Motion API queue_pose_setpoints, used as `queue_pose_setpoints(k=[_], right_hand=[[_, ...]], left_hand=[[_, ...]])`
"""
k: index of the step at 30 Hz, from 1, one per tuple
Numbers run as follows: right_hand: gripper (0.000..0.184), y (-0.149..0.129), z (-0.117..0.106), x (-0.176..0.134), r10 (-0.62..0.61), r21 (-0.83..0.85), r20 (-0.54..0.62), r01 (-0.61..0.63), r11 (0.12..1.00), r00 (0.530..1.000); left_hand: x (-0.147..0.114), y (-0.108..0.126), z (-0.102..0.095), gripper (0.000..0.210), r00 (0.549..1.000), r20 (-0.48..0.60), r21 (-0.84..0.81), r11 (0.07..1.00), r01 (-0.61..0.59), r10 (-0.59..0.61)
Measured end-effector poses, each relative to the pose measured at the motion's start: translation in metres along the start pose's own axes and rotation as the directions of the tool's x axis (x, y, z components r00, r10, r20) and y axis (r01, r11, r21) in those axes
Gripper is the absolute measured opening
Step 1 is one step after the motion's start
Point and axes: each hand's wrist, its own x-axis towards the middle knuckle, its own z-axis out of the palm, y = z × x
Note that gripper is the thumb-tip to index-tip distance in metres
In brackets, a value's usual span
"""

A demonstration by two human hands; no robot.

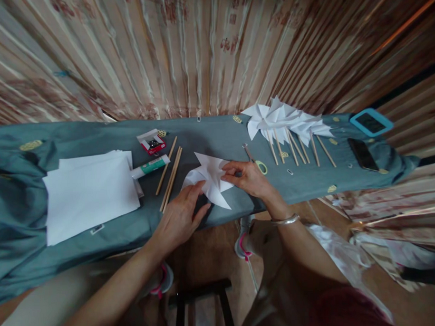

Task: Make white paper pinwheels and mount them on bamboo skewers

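Note:
A white paper pinwheel (213, 177) lies at the front middle of the cloth-covered table, its blades folded toward the centre. My right hand (244, 176) has thumb and fingers closed on its right-hand blade. On the left side, my left hand (181, 214) rests its fingertips against a blade; the thumb is spread apart from them. Several wooden sticks (171, 179) lie left of the pinwheel. Beside those are a green and white glue tube (151, 166) and a small open red box (153, 143) with dark small pieces inside. Scissors (255, 160) with pale green handles lie just beyond my right hand.
A stack of white paper (92, 191) covers the table's left part. Several pinwheels on sticks (287, 120) overlap at the back right. A blue-framed tablet (371, 122) and a black phone (363, 154) lie at the right end. Pleated curtains (185, 54) hang behind.

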Motion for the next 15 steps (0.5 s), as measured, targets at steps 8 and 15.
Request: queue_pose_setpoints(k=[8, 15], right_hand=[[0.019, 0.011, 0.002, -0.013, -0.037, 0.111, 0.096, 0.026, 0.993, 0.995], [0.006, 0.014, -0.002, -0.017, -0.01, 0.039, 0.051, 0.008, 0.999, 0.999]], left_hand=[[0.013, 0.005, -0.004, 0.038, 0.998, 0.001, 0.136, 0.989, -0.064, 0.064], [0.022, 0.004, -0.003, 0.04, 0.998, 0.041, 0.133, 0.989, -0.062, 0.057]])
